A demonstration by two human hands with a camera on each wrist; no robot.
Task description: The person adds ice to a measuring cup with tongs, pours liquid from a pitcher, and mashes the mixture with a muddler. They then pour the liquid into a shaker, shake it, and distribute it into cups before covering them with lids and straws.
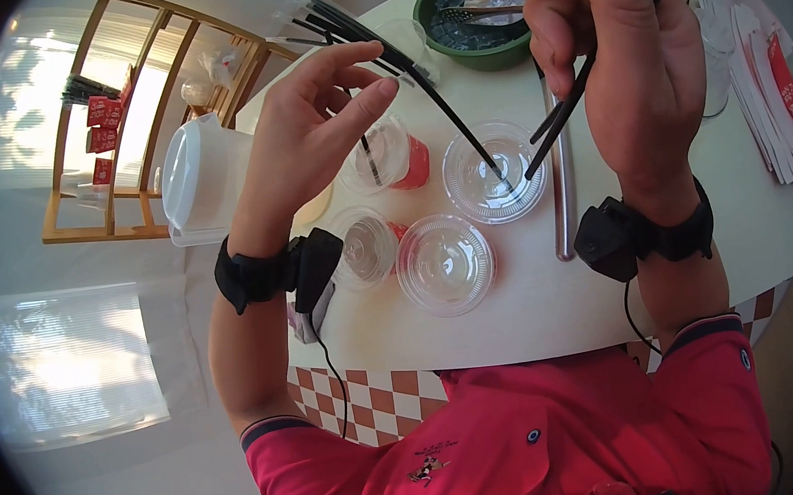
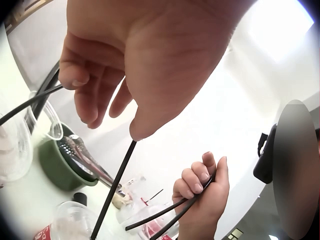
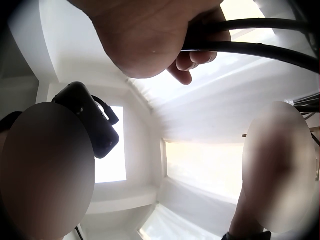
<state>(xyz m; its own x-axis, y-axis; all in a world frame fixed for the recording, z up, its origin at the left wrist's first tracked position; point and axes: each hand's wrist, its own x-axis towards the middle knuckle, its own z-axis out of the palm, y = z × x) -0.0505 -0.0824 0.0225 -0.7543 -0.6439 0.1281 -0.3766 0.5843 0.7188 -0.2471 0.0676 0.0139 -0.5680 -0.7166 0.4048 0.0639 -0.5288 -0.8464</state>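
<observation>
Fingers of the right hand were clamped on two black straws, their ends slanting down. On the left hand, thumb and forefinger stood apart; whether the hand touched the third straw, which sloped down to a clear cup, could not be told. The straws looked light, springy and slick, so a gentle pinch partway along seemed best. That cup, apparently thin plastic, looked easy to dent; its rim seemed a safer hold than its wall. Farther out were a bundle of straws and, on the white worktop, a green bowl.
</observation>
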